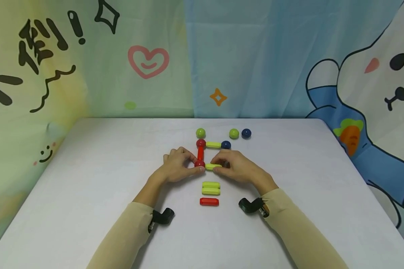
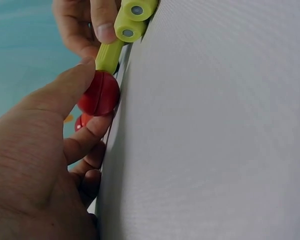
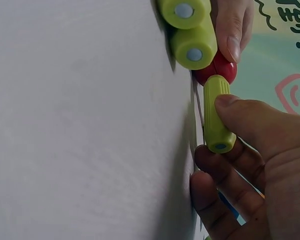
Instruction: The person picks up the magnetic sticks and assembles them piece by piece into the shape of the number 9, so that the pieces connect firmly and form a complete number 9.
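My left hand [image 1: 177, 164] pinches a red ball [image 2: 101, 93] between thumb and fingers at the near corner of a small frame. With thumb and fingertips, my right hand [image 1: 237, 166] holds a yellow-green magnetic stick [image 3: 217, 115], its far end right at that ball. A red stick [image 1: 200, 153] runs from the held ball back to a second red ball [image 1: 201, 143]. From there another yellow-green stick [image 1: 213, 144] leads right to a dark blue ball [image 1: 226, 144]. The right hand's fingers lie just in front of the blue ball in the head view.
Behind the frame are two loose green balls [image 1: 200, 133] and a loose dark blue ball [image 1: 246, 133]. Nearer me on the white table [image 1: 87, 209], two yellow-green sticks [image 1: 211, 188] lie side by side, with a red stick [image 1: 209, 201] in front of them.
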Motion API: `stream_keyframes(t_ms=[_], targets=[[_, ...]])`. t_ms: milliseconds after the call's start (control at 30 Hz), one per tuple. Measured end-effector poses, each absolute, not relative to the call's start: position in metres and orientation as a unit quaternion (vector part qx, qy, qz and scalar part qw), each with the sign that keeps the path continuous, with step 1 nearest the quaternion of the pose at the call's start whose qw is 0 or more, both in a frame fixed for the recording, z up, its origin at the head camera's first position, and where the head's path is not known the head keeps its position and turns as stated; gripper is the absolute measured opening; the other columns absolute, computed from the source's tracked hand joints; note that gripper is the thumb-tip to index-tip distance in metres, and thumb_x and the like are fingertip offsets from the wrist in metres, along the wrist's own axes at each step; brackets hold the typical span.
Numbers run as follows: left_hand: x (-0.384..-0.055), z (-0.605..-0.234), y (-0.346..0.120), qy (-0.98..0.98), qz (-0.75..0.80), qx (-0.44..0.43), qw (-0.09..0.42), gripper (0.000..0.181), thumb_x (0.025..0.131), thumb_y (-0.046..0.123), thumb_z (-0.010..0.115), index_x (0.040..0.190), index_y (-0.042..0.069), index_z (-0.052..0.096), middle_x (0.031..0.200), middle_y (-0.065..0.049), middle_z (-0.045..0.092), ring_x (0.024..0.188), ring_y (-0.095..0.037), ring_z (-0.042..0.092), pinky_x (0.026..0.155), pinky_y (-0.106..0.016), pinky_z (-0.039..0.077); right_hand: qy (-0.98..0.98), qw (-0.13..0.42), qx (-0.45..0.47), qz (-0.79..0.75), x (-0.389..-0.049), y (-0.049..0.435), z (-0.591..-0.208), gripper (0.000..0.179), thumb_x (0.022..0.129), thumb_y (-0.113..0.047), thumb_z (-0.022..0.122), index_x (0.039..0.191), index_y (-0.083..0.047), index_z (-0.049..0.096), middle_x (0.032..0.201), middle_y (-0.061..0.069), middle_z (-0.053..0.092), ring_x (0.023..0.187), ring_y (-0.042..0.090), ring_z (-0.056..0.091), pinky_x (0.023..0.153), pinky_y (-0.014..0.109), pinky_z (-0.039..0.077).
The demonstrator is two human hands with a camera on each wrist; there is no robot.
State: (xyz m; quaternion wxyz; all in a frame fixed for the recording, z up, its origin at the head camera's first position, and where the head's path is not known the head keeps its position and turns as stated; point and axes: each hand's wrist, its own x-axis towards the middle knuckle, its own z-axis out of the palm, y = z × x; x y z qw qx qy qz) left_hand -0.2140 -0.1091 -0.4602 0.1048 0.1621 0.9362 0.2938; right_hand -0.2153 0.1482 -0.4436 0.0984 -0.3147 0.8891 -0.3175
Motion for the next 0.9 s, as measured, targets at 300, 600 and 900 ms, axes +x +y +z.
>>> stream_keyframes(t_ms=[300, 600, 900], targets=[[-0.2125, -0.4615, -0.109, 0.937, 0.29, 0.169, 0.097, 0.042, 0.089, 0.06, 0.069, 0.105, 0.022, 0.07, 0.125, -0.003, 0.058, 0.113, -0.026, 0.047, 0.089, -0.046, 0.03, 0.895, 0.098, -0.297, -0.318, -0.2144, 0.1483, -0.4436, 0.021, 0.097, -0.02, 0.073, 0.117, -0.015, 0.071, 0.104, -0.004, 0.066, 0.091, 0.013, 0.06, 0.084, 0.033, 0.053], [-0.2107, -0.463, -0.1059, 0.939, 0.29, 0.168, 0.078, 0.043, 0.089, 0.06, 0.07, 0.105, 0.02, 0.068, 0.124, -0.004, 0.058, 0.113, -0.026, 0.046, 0.09, -0.047, 0.03, 0.898, 0.092, -0.285, -0.323, -0.213, 0.1506, -0.4441, 0.023, 0.096, -0.02, 0.073, 0.119, -0.015, 0.07, 0.106, -0.003, 0.067, 0.095, 0.014, 0.062, 0.087, 0.035, 0.054], [-0.2125, -0.4635, -0.1089, 0.914, 0.356, 0.193, 0.036, 0.055, 0.083, 0.05, 0.082, 0.128, 0.029, 0.059, 0.129, -0.002, 0.05, 0.116, -0.024, 0.047, 0.093, -0.05, 0.034, 0.895, 0.086, -0.283, -0.333, -0.2135, 0.1522, -0.4438, 0.026, 0.095, -0.019, 0.075, 0.119, -0.012, 0.068, 0.108, 0.0, 0.068, 0.097, 0.016, 0.063, 0.09, 0.037, 0.054]])
